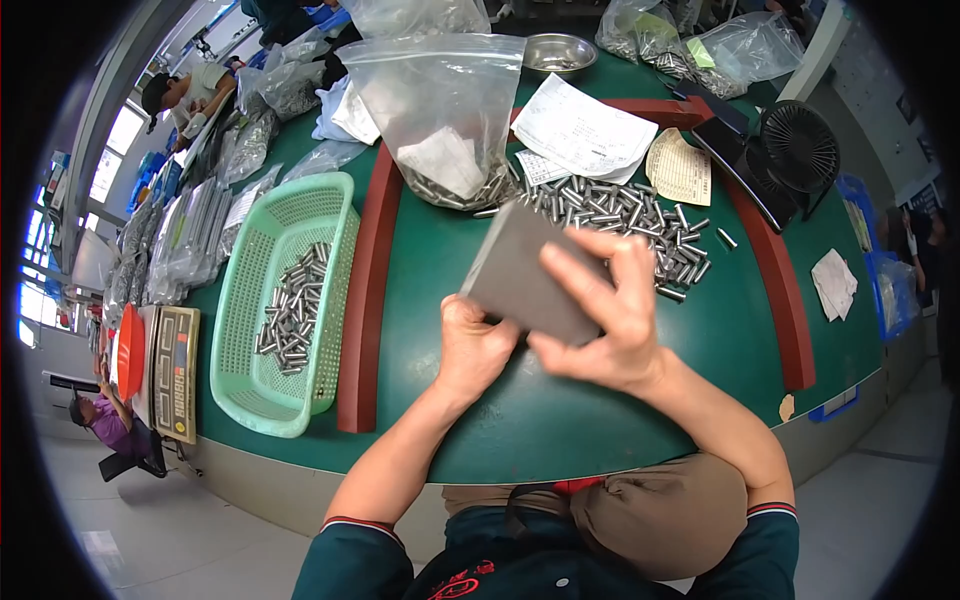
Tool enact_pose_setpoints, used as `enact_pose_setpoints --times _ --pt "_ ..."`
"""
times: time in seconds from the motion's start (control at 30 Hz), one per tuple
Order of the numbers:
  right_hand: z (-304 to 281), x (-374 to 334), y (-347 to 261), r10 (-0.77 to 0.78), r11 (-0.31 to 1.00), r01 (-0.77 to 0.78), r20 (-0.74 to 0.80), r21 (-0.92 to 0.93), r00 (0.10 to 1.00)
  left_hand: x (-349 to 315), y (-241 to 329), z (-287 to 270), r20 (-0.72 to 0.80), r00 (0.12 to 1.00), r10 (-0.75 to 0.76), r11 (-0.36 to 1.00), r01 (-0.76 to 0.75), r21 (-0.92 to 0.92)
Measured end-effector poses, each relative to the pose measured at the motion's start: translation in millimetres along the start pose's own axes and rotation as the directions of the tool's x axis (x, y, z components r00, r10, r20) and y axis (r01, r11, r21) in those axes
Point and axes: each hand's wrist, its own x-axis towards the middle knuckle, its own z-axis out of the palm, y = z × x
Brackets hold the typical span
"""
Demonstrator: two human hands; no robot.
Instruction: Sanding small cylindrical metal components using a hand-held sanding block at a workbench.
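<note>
A flat grey block (530, 270) is held tilted above the middle of the green table, slightly blurred. My left hand (475, 345) is closed at its lower left edge, its thumb bent in. From the right, my right hand (615, 320) grips the block, with fingers across its face and the thumb near the lower edge. Just beyond lies a loose pile of short metal pins (660, 225), partly covered by the block and my right hand. A clear zip bag (440, 100) with more pins and a white paper stands behind the block.
A green plastic basket (232, 330) with metal pins stands left, beside a red bar frame (365, 300) around the work area. Papers (590, 125) lie behind the pile; a steel bowl (560, 52) is farther back. A black fan (798, 145) stands right, a scale (175, 375) far left.
</note>
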Motion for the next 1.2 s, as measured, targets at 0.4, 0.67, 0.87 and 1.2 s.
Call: enact_pose_setpoints --times 0.4,0.67,0.87,1.2 --pt "1 -1 35 0.141 0.970 -0.169 -0.165 -0.174 0.976 8 6 1 0.121 0.956 0.267 0.934 -0.288 0.212" --pt "-5 0 29 0.198 0.970 -0.215 -0.146 -0.114 0.969 7 10 1 0.084 0.975 0.205 0.963 -0.217 0.163" --pt "-5 -2 29 0.213 0.969 -0.226 -0.119 -0.104 0.970 9 7 0 0.051 0.988 0.144 0.985 -0.148 0.090" --pt "-3 -4 30 0.216 0.971 -0.226 -0.113 -0.084 0.970 10 4 -3 0.064 0.994 0.088 0.994 -0.092 0.063"
